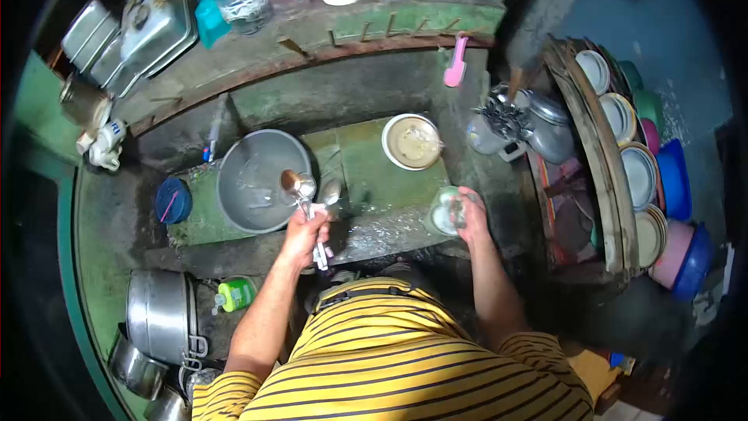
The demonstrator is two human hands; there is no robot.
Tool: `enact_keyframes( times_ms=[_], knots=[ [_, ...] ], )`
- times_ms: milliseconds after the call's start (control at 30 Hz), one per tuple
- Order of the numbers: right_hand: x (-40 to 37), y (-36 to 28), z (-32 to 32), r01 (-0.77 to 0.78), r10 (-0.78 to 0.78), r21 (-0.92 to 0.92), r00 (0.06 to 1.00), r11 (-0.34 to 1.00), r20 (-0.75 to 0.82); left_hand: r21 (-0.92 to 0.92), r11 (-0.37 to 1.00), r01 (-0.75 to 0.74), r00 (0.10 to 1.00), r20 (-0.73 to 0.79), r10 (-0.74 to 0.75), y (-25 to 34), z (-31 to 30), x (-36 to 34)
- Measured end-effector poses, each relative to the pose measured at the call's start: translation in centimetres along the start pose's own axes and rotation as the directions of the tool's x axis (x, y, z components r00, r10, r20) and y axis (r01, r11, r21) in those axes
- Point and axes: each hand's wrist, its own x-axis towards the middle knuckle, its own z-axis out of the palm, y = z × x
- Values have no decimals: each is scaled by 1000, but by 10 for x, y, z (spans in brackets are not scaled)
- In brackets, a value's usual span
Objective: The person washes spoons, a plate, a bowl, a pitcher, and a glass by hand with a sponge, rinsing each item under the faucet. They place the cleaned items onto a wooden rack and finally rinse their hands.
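My left hand (306,235) is closed round the handles of several metal spoons (305,188), whose bowls point away from me over the right rim of a big grey basin (228,175). One spoon bowl looks copper-coloured in the light. My right hand (472,214) is at a small greenish tub (438,220) with white foam in it, at the right of the wet green ledge (374,175). Its fingers curl at the tub's right side; whatever they hold is hidden. Behind the tub stands a white bowl (413,143) with cloudy contents.
At the left are a blue tub (172,200), a large metal pot (160,316) and a green bottle (235,294). A pink scoop (456,62) hangs from the shelf edge. Dishes fill a wooden rack (600,164) at right, beside a grey kettle-like pot (548,126).
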Motion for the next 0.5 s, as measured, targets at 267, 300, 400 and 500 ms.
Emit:
enact_keyframes(
  times_ms=[267,300,400,500],
  knots=[
    [-58,12,131,207,-171,-102,942,973,288,-45,998,-33,997,63,36,5,20,5],
    [-65,22,161,305,-260,-44,871,951,418,-54,998,-27,997,70,30,7,28,5],
    [-64,55,226,853,-628,-314,520,417,579,113,981,-160,986,71,152,2,64,3],
    [-44,55,260,808,-638,-447,582,384,504,169,969,-181,983,28,179,14,67,-4]
  ],
)
